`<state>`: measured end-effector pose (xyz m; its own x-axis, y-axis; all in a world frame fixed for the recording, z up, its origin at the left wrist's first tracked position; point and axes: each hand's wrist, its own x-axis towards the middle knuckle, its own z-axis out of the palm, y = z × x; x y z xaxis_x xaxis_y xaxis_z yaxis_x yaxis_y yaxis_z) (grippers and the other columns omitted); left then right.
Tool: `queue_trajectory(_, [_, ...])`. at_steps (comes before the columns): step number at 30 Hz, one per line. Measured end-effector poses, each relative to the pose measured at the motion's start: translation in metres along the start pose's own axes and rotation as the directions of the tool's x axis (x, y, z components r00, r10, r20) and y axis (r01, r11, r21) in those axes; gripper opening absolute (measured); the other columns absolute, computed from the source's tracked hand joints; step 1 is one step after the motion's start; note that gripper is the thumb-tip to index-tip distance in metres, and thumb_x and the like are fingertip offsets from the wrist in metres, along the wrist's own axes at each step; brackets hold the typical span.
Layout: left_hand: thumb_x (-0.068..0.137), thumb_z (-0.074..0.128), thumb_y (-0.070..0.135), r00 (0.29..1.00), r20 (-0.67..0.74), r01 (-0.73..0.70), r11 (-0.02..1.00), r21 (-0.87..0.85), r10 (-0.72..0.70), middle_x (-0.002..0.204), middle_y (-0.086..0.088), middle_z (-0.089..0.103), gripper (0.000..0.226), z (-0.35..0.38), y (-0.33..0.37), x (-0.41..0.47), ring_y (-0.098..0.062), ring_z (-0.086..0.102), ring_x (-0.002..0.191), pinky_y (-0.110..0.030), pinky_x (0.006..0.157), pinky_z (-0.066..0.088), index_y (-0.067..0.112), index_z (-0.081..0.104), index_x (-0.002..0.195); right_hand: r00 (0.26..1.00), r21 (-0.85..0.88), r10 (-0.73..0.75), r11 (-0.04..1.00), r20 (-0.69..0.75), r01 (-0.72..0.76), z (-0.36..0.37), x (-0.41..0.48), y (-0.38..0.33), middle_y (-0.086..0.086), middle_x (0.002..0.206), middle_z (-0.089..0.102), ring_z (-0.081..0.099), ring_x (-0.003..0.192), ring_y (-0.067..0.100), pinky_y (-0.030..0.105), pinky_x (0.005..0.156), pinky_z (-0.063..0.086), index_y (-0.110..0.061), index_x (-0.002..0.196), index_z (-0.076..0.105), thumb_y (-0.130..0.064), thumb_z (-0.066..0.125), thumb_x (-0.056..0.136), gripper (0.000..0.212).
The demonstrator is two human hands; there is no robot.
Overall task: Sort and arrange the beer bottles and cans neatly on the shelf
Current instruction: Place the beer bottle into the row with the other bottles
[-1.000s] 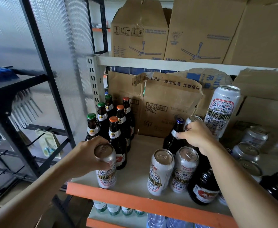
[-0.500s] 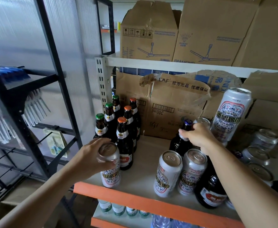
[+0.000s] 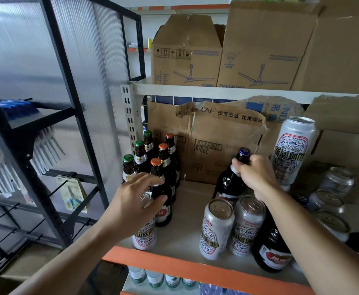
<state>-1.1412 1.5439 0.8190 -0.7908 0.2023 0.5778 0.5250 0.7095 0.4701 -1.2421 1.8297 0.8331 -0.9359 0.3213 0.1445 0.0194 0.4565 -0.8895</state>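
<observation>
My left hand (image 3: 135, 202) grips the top of a white beer can (image 3: 144, 238) that stands at the shelf's front left corner. Behind it stand several brown bottles with green caps (image 3: 139, 153) and orange caps (image 3: 163, 155). My right hand (image 3: 257, 175) is closed around the neck of a dark bottle with a blue cap (image 3: 229, 182). Two white cans (image 3: 217, 228) stand upright at the front, beside a dark bottle with a red label (image 3: 273, 253). A tall white can (image 3: 293, 150) stands at the right.
Several silver cans (image 3: 328, 199) lie on their sides at the right. Torn cardboard boxes (image 3: 214, 150) fill the back of the shelf, whose front edge is orange (image 3: 195, 270). A black wire rack (image 3: 53, 145) stands at the left. Water bottles (image 3: 153, 278) sit on the shelf below.
My right hand has moved onto the neck of the blue-capped bottle. My left hand stays on the white can at the front left corner. The view has shifted closer.
</observation>
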Motion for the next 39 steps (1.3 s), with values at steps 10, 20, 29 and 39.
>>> queue_trajectory(10, [0.081, 0.069, 0.03, 0.981, 0.172, 0.125, 0.973, -0.192, -0.092, 0.103, 0.022, 0.06, 0.032, 0.032, 0.013, 0.017, 0.005, 0.058, 0.103, -0.022, 0.087, 0.054, 0.02, 0.066, 0.111, 0.968, 0.184, -0.223, 0.953, -0.113, 0.24, -0.036, -0.015, -0.062, 0.0, 0.071, 0.065, 0.059, 0.07, 0.017, 0.029, 0.065, 0.044, -0.02, 0.07, 0.064, -0.029, 0.072, 0.088, 0.021])
queue_trajectory(20, [0.06, 0.083, 0.05, 0.91, 0.395, 0.313, 0.84, -0.444, -0.131, 0.122, 0.015, 0.064, 0.088, 0.05, 0.042, 0.046, 0.002, 0.058, 0.116, -0.026, 0.099, 0.048, 0.03, 0.043, 0.136, 0.924, 0.386, -0.357, 0.84, -0.135, 0.381, -0.052, -0.037, -0.107, -0.012, 0.051, 0.063, 0.061, 0.051, 0.001, 0.023, 0.058, 0.048, -0.017, 0.067, 0.069, -0.029, 0.072, 0.087, 0.024])
queue_trajectory(29, [0.065, 0.084, 0.022, 0.912, 0.41, 0.336, 0.628, -0.702, -0.029, 0.11, -0.011, 0.072, 0.058, 0.045, 0.072, 0.04, -0.032, 0.066, 0.107, -0.045, 0.096, 0.052, 0.008, 0.061, 0.117, 0.935, 0.455, -0.333, 0.819, -0.12, 0.349, -0.056, -0.044, -0.118, 0.003, 0.054, 0.055, 0.05, 0.051, 0.013, 0.028, 0.06, 0.039, 0.008, 0.064, 0.062, -0.038, 0.077, 0.081, 0.051])
queue_trajectory(39, [0.063, 0.084, 0.033, 0.874, 0.485, 0.448, 0.446, -0.775, -0.035, 0.111, -0.016, 0.071, 0.058, 0.044, 0.085, 0.031, -0.029, 0.066, 0.105, -0.034, 0.09, 0.051, 0.006, 0.068, 0.111, 0.952, 0.512, -0.261, 0.846, 0.16, 0.147, -0.058, -0.037, -0.105, 0.001, 0.07, 0.069, 0.065, 0.075, 0.021, 0.035, 0.076, 0.049, -0.019, 0.053, 0.069, -0.034, 0.073, 0.085, 0.035])
